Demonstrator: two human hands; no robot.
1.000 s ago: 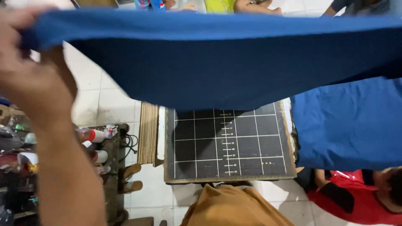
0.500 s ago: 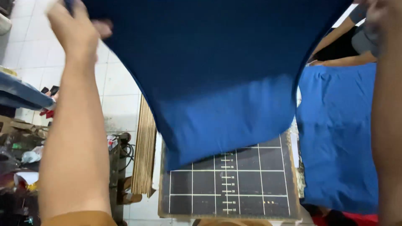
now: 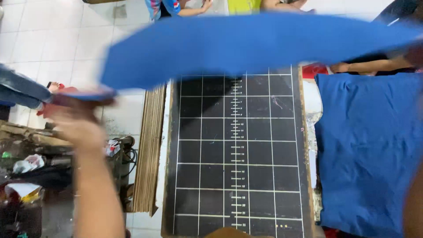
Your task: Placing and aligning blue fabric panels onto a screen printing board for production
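While held taut, blue cloth [image 3: 246, 42] stretched left-right, left hand [image 3: 79, 121] gripping

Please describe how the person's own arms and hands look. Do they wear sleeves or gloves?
The left hand and its forearm are bare: no glove, sleeve, watch or ring shows, though motion blurs them. Only a blurred bare strip of the right arm shows at the frame's edge.

Blue shirt [image 3: 246, 44] was soft matt cloth, smooth, no sheen. Second blue cloth [image 3: 370, 150] on right looked same knit, matt, lightly creased. Board [image 3: 238, 154] had matt black face, white painted grid lines, worn wooden rim. Stacked boards [image 3: 150, 150] beside it showed raw wood edges. Floor tiles [image 3: 53, 48] were pale, faintly glossy.
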